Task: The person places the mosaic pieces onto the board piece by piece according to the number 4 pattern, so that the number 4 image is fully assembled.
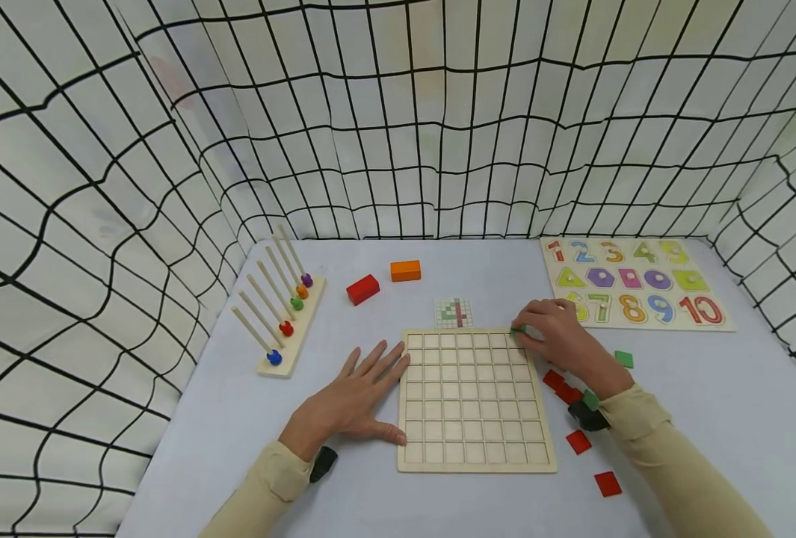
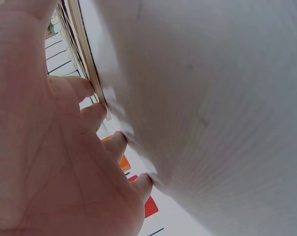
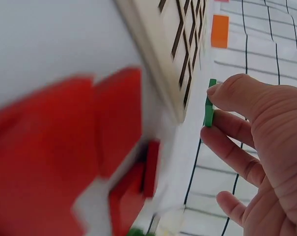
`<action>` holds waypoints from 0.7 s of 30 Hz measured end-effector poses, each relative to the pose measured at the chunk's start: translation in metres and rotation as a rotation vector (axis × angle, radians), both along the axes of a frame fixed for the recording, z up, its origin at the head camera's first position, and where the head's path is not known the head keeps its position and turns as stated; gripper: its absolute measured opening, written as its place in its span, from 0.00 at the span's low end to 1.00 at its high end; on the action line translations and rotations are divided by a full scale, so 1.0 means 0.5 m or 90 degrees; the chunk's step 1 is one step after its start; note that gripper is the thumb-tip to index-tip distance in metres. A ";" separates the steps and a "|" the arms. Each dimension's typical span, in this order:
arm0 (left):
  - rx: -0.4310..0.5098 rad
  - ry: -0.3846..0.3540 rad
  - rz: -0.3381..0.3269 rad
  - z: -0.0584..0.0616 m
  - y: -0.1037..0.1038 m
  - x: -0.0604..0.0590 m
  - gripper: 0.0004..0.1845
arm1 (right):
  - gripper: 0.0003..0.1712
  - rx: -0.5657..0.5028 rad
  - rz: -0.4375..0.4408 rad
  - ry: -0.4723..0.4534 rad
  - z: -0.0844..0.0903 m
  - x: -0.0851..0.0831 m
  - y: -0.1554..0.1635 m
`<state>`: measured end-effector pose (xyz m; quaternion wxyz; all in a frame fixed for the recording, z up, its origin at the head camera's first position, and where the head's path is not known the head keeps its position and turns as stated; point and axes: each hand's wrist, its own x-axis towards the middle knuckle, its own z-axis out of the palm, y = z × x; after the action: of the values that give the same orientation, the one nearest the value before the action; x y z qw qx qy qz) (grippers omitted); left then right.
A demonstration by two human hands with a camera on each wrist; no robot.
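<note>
A wooden grid board (image 1: pixel 476 468) lies flat on the white table, its square cells bare. My left hand (image 1: pixel 350 400) rests spread beside it, fingertips and thumb at its left edge; the left wrist view shows the palm (image 2: pixel 65 147) with fingertips at the board's side. My right hand (image 1: pixel 562 340) pinches a green square tile (image 3: pixel 209 104) between thumb and fingers, at the board's far right corner in the head view. A small pattern card (image 1: pixel 453 313) with coloured squares lies just behind the board.
Several red tiles (image 1: pixel 578 441) and a green tile (image 1: pixel 623 359) lie right of the board. A peg stand with beads (image 1: pixel 293 336) stands at left, near red (image 1: pixel 362 290) and orange (image 1: pixel 405 271) blocks. A number puzzle (image 1: pixel 640 284) lies back right. Black netting encloses the table.
</note>
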<state>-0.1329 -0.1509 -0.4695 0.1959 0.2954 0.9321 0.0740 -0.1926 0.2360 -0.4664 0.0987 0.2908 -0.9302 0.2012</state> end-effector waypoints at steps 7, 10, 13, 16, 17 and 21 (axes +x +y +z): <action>-0.003 0.000 -0.001 0.002 0.007 -0.002 0.68 | 0.07 0.015 0.044 0.006 0.002 -0.010 -0.043; -0.011 -0.002 0.000 0.002 0.008 -0.002 0.69 | 0.07 0.015 0.066 0.024 -0.002 -0.012 -0.059; -0.013 -0.003 0.000 0.002 0.007 -0.001 0.69 | 0.07 0.017 0.083 0.049 -0.008 -0.013 -0.072; -0.013 -0.003 -0.001 0.003 0.006 -0.001 0.69 | 0.07 0.028 0.089 0.063 -0.015 -0.014 -0.081; -0.011 -0.003 -0.001 0.003 0.006 -0.001 0.69 | 0.06 0.030 0.092 0.065 -0.017 -0.015 -0.084; -0.010 -0.002 -0.001 0.004 0.003 0.000 0.69 | 0.06 0.029 0.106 0.068 -0.023 -0.015 -0.092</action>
<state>-0.1332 -0.1493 -0.4676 0.2001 0.2944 0.9321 0.0669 -0.2000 0.1898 -0.4780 0.1241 0.3796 -0.9006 0.1716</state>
